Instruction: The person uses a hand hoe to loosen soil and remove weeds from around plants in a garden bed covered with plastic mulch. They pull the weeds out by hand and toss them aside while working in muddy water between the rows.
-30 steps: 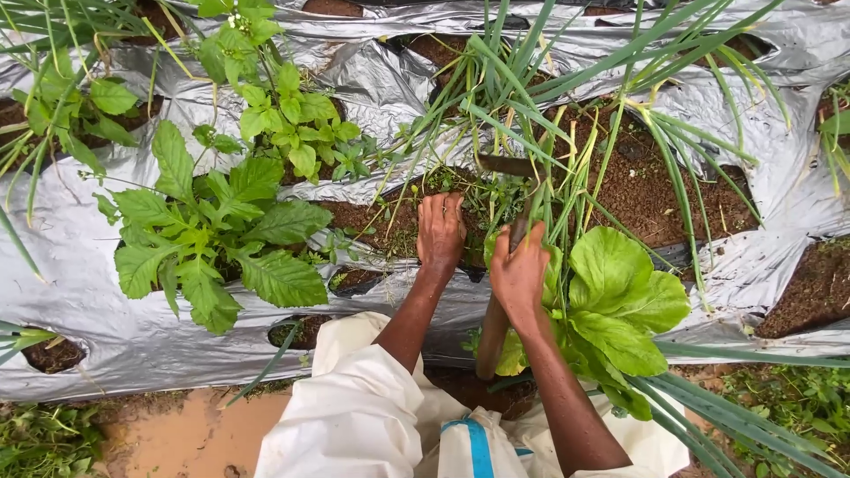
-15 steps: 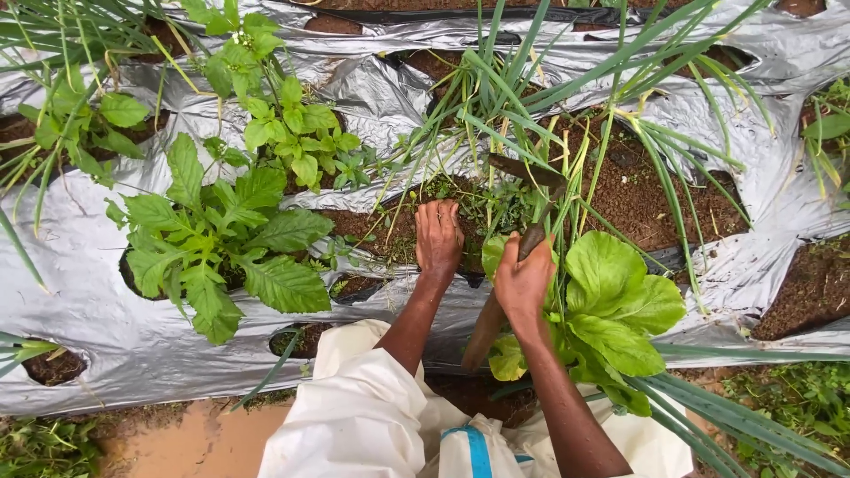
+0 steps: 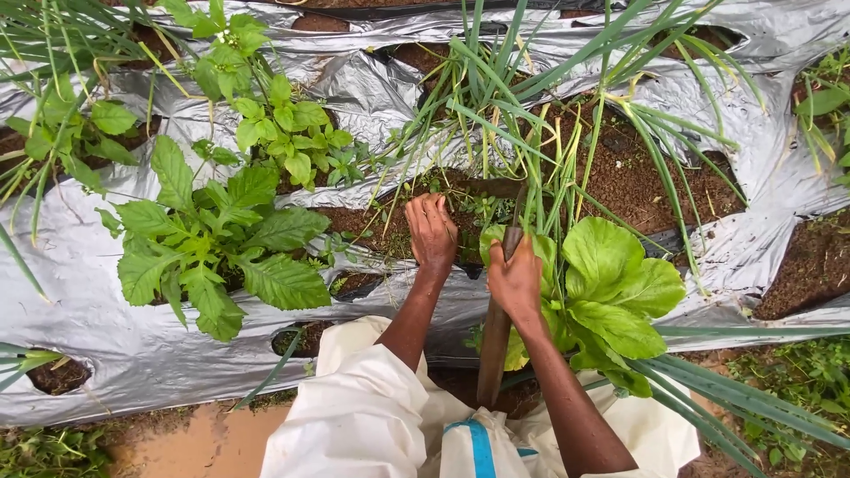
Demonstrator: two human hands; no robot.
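At the far left a hole [image 3: 57, 373] in the silver sheet [image 3: 106, 354] shows dark soil, and the grass blades there are cut off by the frame. A broad-leafed plant [image 3: 217, 243] spreads over the sheet, hiding its own hole. Just right of it the left hand [image 3: 431, 235] lies palm down on bare soil [image 3: 376, 226], fingers together and bent at the tips, holding nothing that can be seen; what lies under the palm is hidden. Beside it the right hand [image 3: 515, 281] is wrapped tight around a wooden handle [image 3: 494, 354], which runs up from the white garment [image 3: 372, 416] through the fist. The tool's head is lost among the long blades [image 3: 531, 115] above the knuckles. A lettuce-like plant [image 3: 611, 292] presses against the fist's right side. Open soil [image 3: 637, 177] lies further right, between sheet edges; the two hands are near but apart.
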